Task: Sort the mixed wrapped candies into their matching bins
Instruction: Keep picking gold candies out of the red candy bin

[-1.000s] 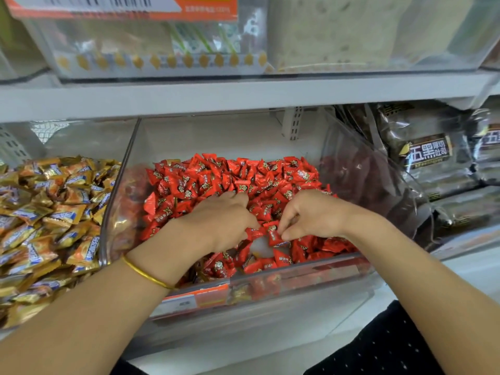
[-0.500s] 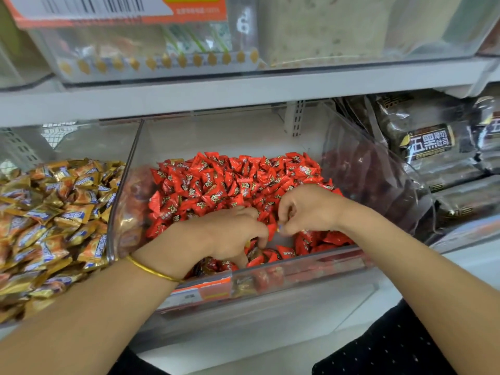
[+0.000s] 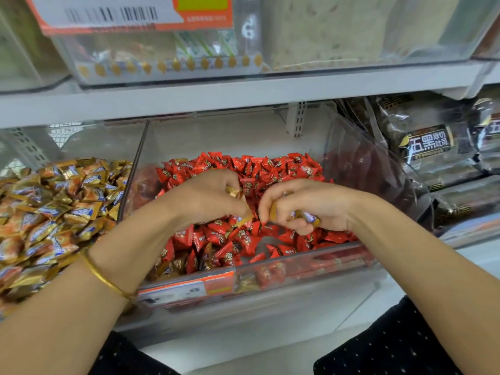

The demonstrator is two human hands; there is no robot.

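My right grip (image 3: 305,207) is clenched on a gold-and-blue candy (image 3: 310,217), whose end sticks out under my curled fingers. A strip of gold wrapper also shows at the thumb side. My left grip (image 3: 205,197) is curled round gold wrappers (image 3: 245,219), with one scrap peeping out at the top of the fist and another at the fingertips. How many sweets it holds I cannot tell. The two are close together, knuckles nearly meeting, just above the red candies (image 3: 243,169).

Those red ones fill the clear bin (image 3: 359,169) in front of me, heaped towards the back and thinner at the front. A few stray gold candies (image 3: 173,266) lie mixed in at the bin's front left corner. An orange label (image 3: 216,284) runs along the bin's front wall.

A gold bangle (image 3: 105,280) sits on my left wrist. Just beside the bin on the left is the pile of gold candies (image 3: 54,207), heaped high. On the right lie dark packets (image 3: 427,142) with printed labels. A grey shelf (image 3: 243,93) crosses above, carrying more clear bins and a barcode tag (image 3: 113,14).
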